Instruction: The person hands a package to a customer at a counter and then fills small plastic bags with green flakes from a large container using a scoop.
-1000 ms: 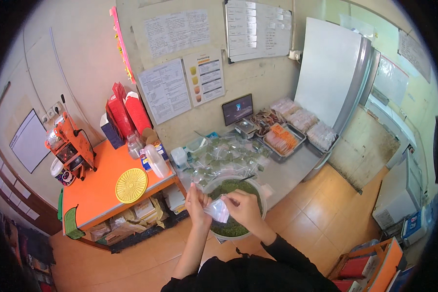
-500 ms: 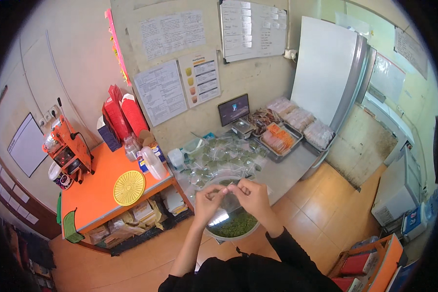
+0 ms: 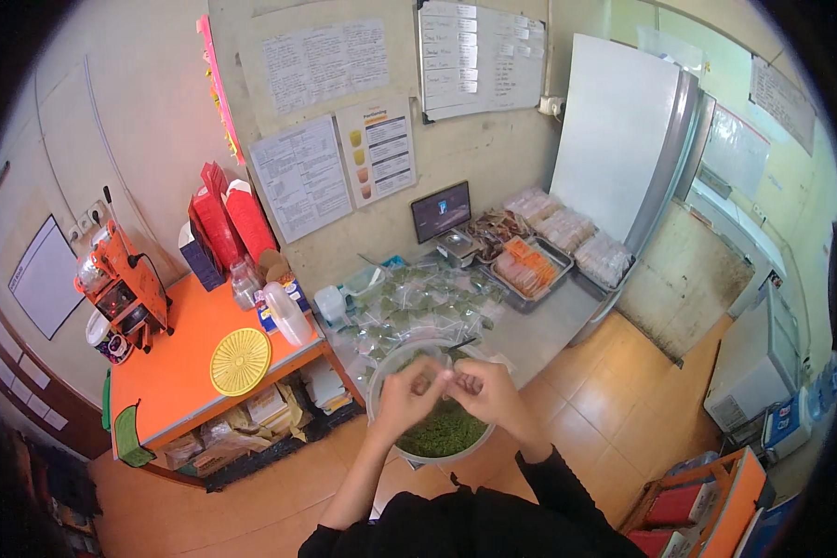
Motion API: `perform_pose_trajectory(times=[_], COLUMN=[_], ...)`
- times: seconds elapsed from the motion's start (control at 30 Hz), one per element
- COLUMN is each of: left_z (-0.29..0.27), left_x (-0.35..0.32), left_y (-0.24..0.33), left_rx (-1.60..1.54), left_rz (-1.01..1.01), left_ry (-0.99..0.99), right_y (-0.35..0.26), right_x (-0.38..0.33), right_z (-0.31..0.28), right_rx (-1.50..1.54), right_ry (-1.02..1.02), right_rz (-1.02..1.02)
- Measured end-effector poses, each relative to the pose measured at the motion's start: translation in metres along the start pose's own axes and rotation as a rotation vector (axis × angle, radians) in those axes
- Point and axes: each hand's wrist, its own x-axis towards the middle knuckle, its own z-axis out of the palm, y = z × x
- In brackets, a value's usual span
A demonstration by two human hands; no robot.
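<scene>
My left hand (image 3: 407, 395) and my right hand (image 3: 482, 389) meet over a round clear tub (image 3: 374, 395). Their fingers are pinched together, tip to tip; whatever lies between them is too small to make out. Finely chopped green herbs (image 3: 445, 431) fill the lower part of the tub beneath my hands. A thin dark handle (image 3: 461, 344) shows at the tub's far side, just beyond my fingers. Right behind the tub, many small clear plastic bags with green contents (image 3: 428, 298) cover the steel table (image 3: 539, 346).
Trays of packed food (image 3: 530, 268) and a small scale (image 3: 459, 245) stand at the table's back right, beside a dark screen (image 3: 441, 211). On the left, an orange table (image 3: 181, 349) bears a yellow lid (image 3: 241, 362), clear cups (image 3: 286, 314) and an orange sealing machine (image 3: 126, 288).
The shiny clear film that hung below my hands no longer shows, and the herbs are seen more plainly. My fingers have drawn closer together, and a dark handle has come into view.
</scene>
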Motion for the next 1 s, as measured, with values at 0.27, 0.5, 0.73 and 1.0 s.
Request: perform_pose_trajectory(times=[0.27, 0.5, 0.73, 1.0], left_z=[-0.002, -0.013, -0.026, -0.013], left_x=[-0.008, -0.01, -0.013, -0.015], left_y=[-0.007, 0.001, -0.001, 0.004], left_rx=[-0.006, 0.215, -0.093, -0.006], left_rz=[0.08, 0.073, 0.011, 0.029], left_ry=[-0.115, 0.105, -0.168, -0.006], right_y=[0.014, 0.001, -0.004, 0.001], right_x=[-0.004, 0.0, 0.005, -0.001], right_z=[0.003, 0.006, -0.003, 0.003], right_rx=[0.043, -0.364, -0.016, -0.175], right_ry=[0.012, 0.32, 0.226, 0.314], right_rz=[0.006, -0.137, -0.162, -0.065])
